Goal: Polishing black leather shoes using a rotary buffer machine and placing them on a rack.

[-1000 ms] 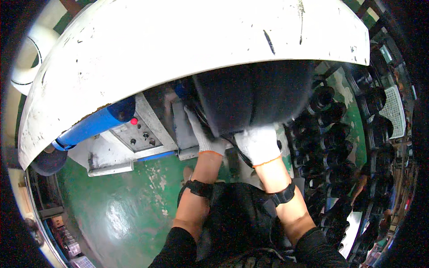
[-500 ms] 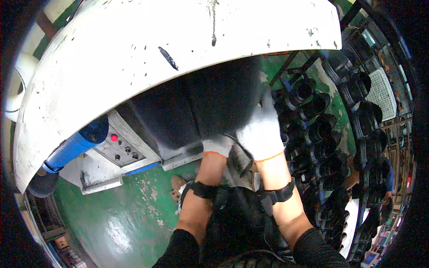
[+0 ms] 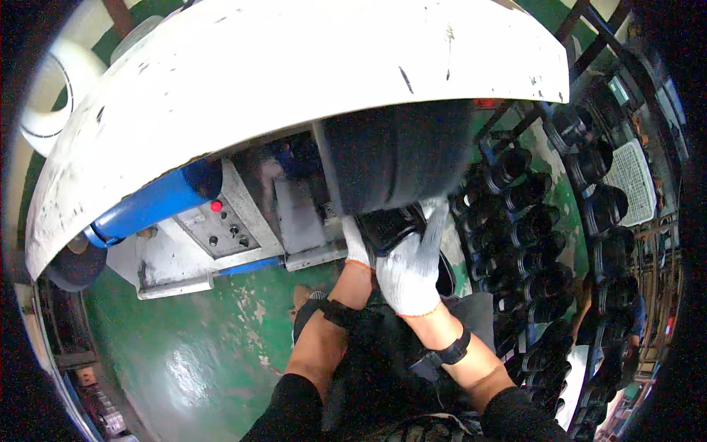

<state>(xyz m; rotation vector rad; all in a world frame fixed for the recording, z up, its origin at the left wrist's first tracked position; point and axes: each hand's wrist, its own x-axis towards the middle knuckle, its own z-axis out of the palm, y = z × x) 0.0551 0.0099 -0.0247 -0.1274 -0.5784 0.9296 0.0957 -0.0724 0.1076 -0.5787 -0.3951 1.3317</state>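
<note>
Both my hands wear white knit gloves with orange cuffs. Between them is a black boot (image 3: 387,228), its ridged dark side facing up at the lower edge of a wide dark roller (image 3: 401,158). Whether boot and roller touch is hard to tell. My left hand (image 3: 356,241) is closed on the boot's left side, its fingers mostly hidden. My right hand (image 3: 414,269) grips the right side, fingers pointing up toward the roller. The roller's surface is smeared as if spinning, under a large white hood (image 3: 309,70) with dark smudges.
Left of the roller, a machine panel (image 3: 228,232) carries a red button and several dark knobs. A blue cylinder (image 3: 158,202) lies beside it under the hood. Racks of black boots (image 3: 530,221) stand close on my right, with a white plastic basket (image 3: 632,184) beyond. The floor (image 3: 184,353) is green.
The view has swung, so the hood and roller sit further right. My hands have drawn slightly down from the roller, my right wrist has turned, and the boot between them now shows clearly.
</note>
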